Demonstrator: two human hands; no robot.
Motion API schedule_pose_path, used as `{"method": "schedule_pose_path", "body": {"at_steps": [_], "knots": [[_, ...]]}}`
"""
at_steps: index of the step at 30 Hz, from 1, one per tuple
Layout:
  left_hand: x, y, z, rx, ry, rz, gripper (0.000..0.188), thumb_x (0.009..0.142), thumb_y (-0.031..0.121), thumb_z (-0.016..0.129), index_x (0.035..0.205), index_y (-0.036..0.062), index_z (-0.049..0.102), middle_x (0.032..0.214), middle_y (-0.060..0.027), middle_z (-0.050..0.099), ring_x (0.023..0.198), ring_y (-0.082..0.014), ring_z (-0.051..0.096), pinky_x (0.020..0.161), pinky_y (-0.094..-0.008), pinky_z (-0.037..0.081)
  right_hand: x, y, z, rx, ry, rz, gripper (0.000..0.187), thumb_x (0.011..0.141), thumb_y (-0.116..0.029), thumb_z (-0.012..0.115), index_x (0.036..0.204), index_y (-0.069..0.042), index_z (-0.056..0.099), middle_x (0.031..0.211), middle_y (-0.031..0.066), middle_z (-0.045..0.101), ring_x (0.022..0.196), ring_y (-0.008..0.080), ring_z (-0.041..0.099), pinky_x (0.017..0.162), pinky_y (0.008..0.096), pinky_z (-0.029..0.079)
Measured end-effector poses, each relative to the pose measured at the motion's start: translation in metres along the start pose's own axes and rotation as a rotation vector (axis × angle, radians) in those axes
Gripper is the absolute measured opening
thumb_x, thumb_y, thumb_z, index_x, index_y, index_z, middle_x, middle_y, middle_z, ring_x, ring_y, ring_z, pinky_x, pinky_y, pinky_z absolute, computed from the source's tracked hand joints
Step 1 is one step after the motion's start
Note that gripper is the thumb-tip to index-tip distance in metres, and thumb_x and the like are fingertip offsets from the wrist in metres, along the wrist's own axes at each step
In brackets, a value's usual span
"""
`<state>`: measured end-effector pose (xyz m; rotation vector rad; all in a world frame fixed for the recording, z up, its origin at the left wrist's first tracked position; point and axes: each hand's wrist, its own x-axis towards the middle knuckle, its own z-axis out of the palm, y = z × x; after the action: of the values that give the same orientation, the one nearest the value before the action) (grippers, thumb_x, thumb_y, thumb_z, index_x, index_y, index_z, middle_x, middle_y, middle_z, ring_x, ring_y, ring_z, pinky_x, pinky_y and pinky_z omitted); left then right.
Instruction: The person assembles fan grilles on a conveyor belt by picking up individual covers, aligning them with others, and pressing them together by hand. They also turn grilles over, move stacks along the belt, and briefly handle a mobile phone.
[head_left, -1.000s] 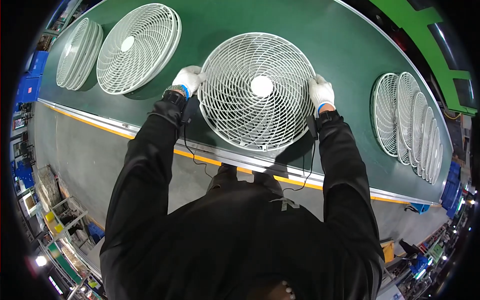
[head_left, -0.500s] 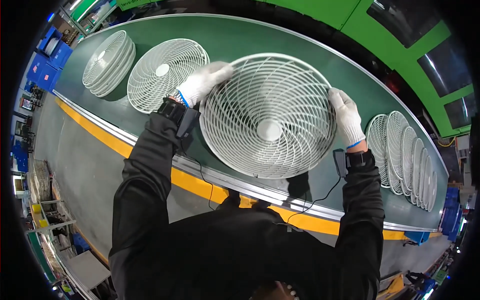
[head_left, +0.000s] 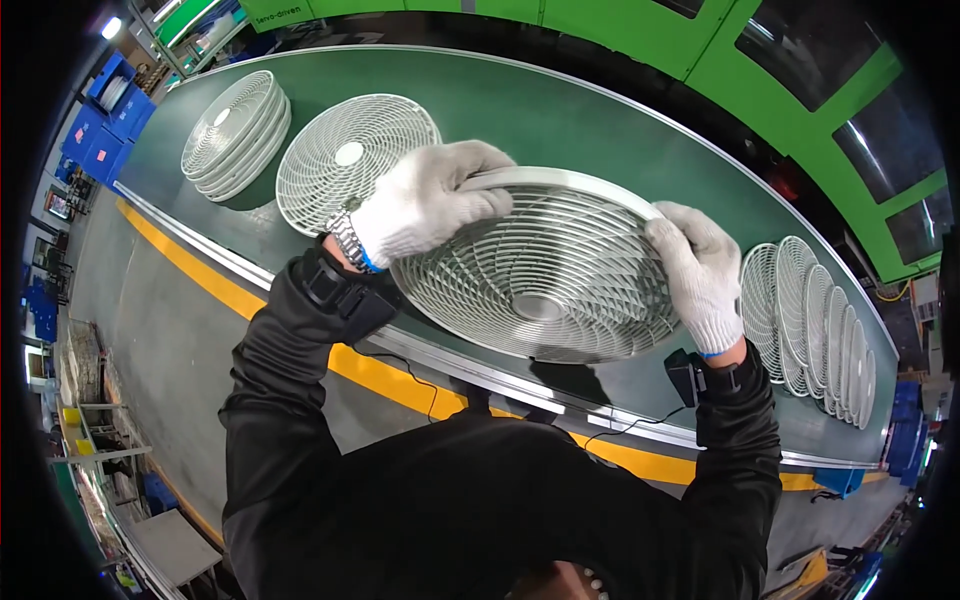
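Observation:
A round white fan grille (head_left: 537,306) with spiral bars is tilted in front of me, its far rim raised toward me and its near edge low over the green table. My left hand (head_left: 430,200), in a white knit glove, is closed on the upper left of the rim, thumb and fingers on either side. My right hand (head_left: 700,270), gloved likewise, pinches the rim at the upper right. Just left of my left hand lies another fan grille (head_left: 348,154), flat on the table.
A stack of several grilles (head_left: 235,135) stands at the far left of the green table (head_left: 490,110). At the right, several grilles (head_left: 795,300) lie overlapping in a row. Green machinery (head_left: 640,45) borders the far side. A yellow strip (head_left: 390,385) runs along the near edge.
The far rim of the grille has tipped up toward me, so the grille looks narrower. My left hand has moved right along the rim and come closer; both hands are higher above the table.

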<state>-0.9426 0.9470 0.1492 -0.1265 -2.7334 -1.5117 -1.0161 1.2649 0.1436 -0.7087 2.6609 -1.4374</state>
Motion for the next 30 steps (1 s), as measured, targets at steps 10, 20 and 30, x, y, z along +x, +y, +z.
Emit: {"method": "schedule_pose_path", "body": {"at_steps": [10,20,30], "knots": [[-0.048,-0.04,0.005,-0.171,0.181,0.139,0.036,0.092,0.009,0.082,0.124,0.0001,0.069,0.106,-0.0108,0.076,0.089,-0.0147,0.073,0.082,-0.0303,0.061,-0.031,0.004,-0.004,-0.074,0.132,-0.204,0.031,0.096,-0.027,0.078,0.113,-0.001,0.077,0.087,0.0084,0.071,0.078,0.0157,0.064,0.072,0.0314,0.053],[-0.058,-0.071,0.019,-0.383,0.29,0.289,0.038,0.089,-0.004,0.08,0.124,0.0009,0.066,0.119,-0.0124,0.073,0.099,-0.0151,0.072,0.088,-0.0286,0.061,-0.044,-0.001,-0.001,-0.105,0.103,-0.146,0.03,0.101,-0.023,0.072,0.118,0.001,0.075,0.096,0.0054,0.071,0.086,0.0117,0.062,0.079,0.0279,0.05],[-0.047,-0.055,-0.012,-0.153,0.071,0.216,0.041,0.091,-0.003,0.076,0.131,0.0018,0.071,0.113,-0.0124,0.072,0.093,-0.0159,0.07,0.081,-0.0281,0.059,-0.06,-0.013,-0.003,-0.195,0.09,-0.082,0.038,0.099,-0.028,0.074,0.124,-0.001,0.073,0.098,0.0102,0.072,0.089,0.0186,0.066,0.081,0.0347,0.054]]}}
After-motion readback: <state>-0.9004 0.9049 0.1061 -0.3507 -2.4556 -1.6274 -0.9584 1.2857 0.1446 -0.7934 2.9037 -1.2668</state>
